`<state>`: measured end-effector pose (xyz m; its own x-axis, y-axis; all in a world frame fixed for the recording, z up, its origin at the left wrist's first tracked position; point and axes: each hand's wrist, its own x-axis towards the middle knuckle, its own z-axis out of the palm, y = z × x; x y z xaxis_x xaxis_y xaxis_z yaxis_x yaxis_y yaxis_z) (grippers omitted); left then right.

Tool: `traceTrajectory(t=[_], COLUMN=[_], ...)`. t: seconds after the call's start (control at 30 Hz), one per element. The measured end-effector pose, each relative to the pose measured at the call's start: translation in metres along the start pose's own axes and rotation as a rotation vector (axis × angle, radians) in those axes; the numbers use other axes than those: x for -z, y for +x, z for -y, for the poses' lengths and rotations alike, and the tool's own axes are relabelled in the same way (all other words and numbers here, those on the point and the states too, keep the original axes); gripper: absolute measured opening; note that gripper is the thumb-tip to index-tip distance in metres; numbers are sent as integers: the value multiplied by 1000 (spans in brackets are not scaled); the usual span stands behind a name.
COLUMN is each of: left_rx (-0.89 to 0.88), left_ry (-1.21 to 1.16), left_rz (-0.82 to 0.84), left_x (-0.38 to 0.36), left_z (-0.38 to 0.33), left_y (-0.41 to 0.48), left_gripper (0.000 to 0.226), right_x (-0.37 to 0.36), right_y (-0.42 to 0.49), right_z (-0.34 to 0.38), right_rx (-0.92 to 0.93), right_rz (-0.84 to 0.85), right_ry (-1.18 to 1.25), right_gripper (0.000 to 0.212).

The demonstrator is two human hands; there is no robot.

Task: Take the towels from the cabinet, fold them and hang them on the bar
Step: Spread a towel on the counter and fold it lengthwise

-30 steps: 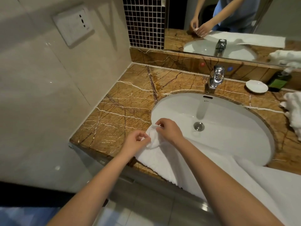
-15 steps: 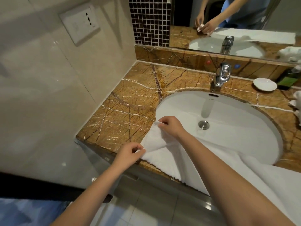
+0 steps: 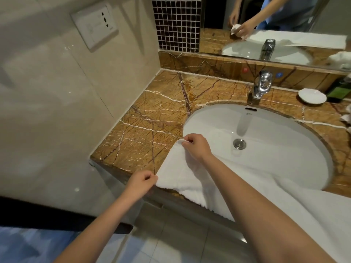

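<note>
Brown veined marble forms the table (image 3: 152, 130) of a tiled bathroom, where a person spreads a white towel (image 3: 182, 173) across the front of the sink (image 3: 275, 130) to fold it. One end of the towel lies on the marble at the basin's near-left rim; the rest runs right over the front of the bowl and out of view at the lower right, its near edge hanging over the table's front. The right hand (image 3: 195, 147) has its fingers (image 3: 185, 142) pinched shut on the towel's far corner, at the sink's rim. The left hand (image 3: 140, 184) has its fingers (image 3: 152, 177) closed on the near corner, at the table's front edge. The short end between them is drawn fairly straight. A tap (image 3: 263, 84) stands behind the basin, a small white dish (image 3: 311, 95) to its right, and a dark bottle beside that. More white cloth shows at the far right edge. The mirror (image 3: 275, 25) reflects both hands and the towel. The terry cloth looks soft, limp and light, likely to sag or bunch wherever it is unsupported, and apt to slide into the smooth bowl. Corners and hems appear the best places to grip, held taut so the edges line up. No bar is in view.
</note>
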<state>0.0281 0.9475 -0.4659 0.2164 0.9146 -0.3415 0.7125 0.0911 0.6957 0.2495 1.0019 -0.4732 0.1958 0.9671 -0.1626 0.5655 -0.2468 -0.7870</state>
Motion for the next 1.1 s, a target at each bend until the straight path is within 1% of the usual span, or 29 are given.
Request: traceTrajectory(t=[0.07, 0.1, 0.17, 0.23, 0.27, 0.33, 0.4, 0.43, 0.5, 0.57, 0.63, 0.7, 0.73, 0.77, 0.8, 0.83, 0.87, 0.93, 1.0, 1.03, 1.1], left_rx=[16, 14, 29, 49, 44, 51, 75, 58, -66, -265, -433, -456, -437, -406, -367, -337, -325, -330, -311, -303, -323], left_ry=[-32, -11, -30, -62, -28, 139, 290, 373, 538, 530, 493, 512, 540, 579, 616, 656, 698, 755, 767, 779, 788], left_rz=[2, -4, -55, -134, -159, -139, -135, -171, -260, -298, -257, -182, -137, -91, -49, -16, 2, 12, 14, -1, -82], left_x=[-1, -2, -3, -1, 1, 5, 8, 9, 7, -3, -21, -42, -49, -54, -56, -57, -56, -53, -52, -53, -57], left_z=[3, 3, 9, 13, 16, 17, 9, 2, -10, -23, -35, -40, -39, -37, -32, -26, -20, -15, -19, -23, -37], left_y=[-2, -3, -3, -2, 0, 0, -3, -5, -9, -10, -8, 0, 4, 9, 13, 16, 19, 19, 19, 19, 20], left_gripper=[33, 33, 35, 35, 33, 28, 23, 21, 22, 28, 29, 39, 47, 52, 55, 57, 60, 69, 73, 69, 56], right_x=[-7, -9, -13, -17, -21, -31, -38, -37, -31, -22, -13, -9, -11, -13, -16, -19, -22, -26, -24, -18, 5], right_y=[-1, -1, 0, -1, -2, -6, -10, -10, -11, -22, -47, -82, -100, -114, -126, -135, -142, -147, -148, -146, -144], right_z=[0, 0, 2, 6, 8, 10, 11, 12, 14, 16, 14, 4, -4, -15, -26, -37, -47, -58, -55, -52, -51], right_rx=[-23, -33, -40, -29, -9, 38, 73, 83, 96, 103, 112, 121, 116, 111, 79, 21, -29, -77, -74, -41, 44], right_rz=[26, 30, 12, -29, -46, -55, -37, -27, -44, -127, -229, -311, -353, -390, -373, -294, -216, -119, -83, -94, -117], right_ry=[-20, -29, -42, -56, -68, -114, -188, -224, -266, -279, -234, -202, -259, -368, -472, -544, -575, -593, -582, -560, -425], right_gripper=[30, 30, 27, 18, 14, 9, 11, 13, 20, 28, 31, 31, 32, 36, 43, 51, 58, 67, 68, 68, 61])
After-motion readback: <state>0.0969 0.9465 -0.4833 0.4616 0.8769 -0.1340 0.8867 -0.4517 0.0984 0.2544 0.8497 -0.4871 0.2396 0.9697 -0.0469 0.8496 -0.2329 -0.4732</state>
